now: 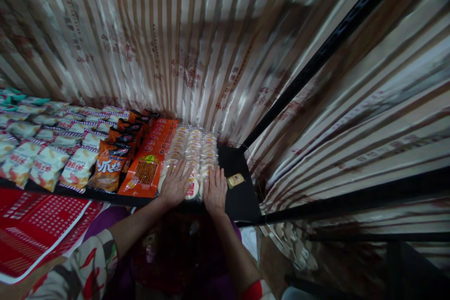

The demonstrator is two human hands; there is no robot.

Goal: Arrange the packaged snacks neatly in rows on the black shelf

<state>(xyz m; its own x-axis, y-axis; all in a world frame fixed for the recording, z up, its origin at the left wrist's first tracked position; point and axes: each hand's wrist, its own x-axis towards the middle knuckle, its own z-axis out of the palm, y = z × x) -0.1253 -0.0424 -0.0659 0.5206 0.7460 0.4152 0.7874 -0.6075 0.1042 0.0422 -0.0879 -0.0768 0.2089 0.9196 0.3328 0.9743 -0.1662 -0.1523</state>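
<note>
A striped cloth (197, 47) hangs behind the black shelf (242, 199) I'm looking down on. My left hand (176, 183) lies flat, fingers slightly spread, on the clear packs of round white cakes (197, 145). My right hand (215, 191) rests flat beside it on the same packs, fingers closer together. Just left of my left hand sits an orange packet (147, 168). Just right of my right hand lies a small yellow packet (235, 180).
</note>
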